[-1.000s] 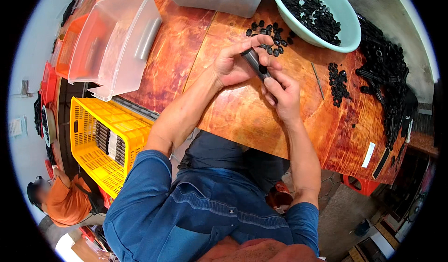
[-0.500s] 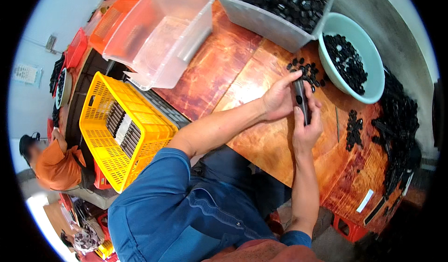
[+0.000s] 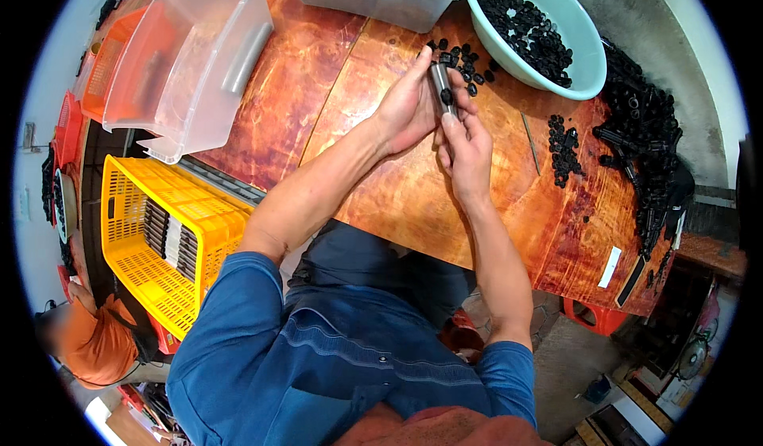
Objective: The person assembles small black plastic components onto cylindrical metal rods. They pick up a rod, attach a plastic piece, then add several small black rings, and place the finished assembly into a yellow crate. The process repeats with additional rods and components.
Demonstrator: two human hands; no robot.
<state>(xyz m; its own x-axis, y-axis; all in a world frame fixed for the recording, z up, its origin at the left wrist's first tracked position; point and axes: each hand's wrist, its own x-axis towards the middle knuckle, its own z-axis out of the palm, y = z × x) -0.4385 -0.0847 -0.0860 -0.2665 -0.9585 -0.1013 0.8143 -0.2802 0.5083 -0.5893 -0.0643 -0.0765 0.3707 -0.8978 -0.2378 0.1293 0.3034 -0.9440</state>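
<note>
Probably for steadiness, the left hand [image 3: 407, 110] wraps the shiny grey tube [image 3: 440, 82] (upper middle of the frame) and the right hand [image 3: 467, 150] grasps its lower end; oval black caps [image 3: 468, 67] lie beyond on the desk [image 3: 413, 199], perhaps for easy reach.

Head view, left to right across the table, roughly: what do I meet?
Clear bin → left hand → right hand (both on a dark tube) → thin rod → small pile of black pieces → big heap of black parts. Overlapping things left out.
</note>
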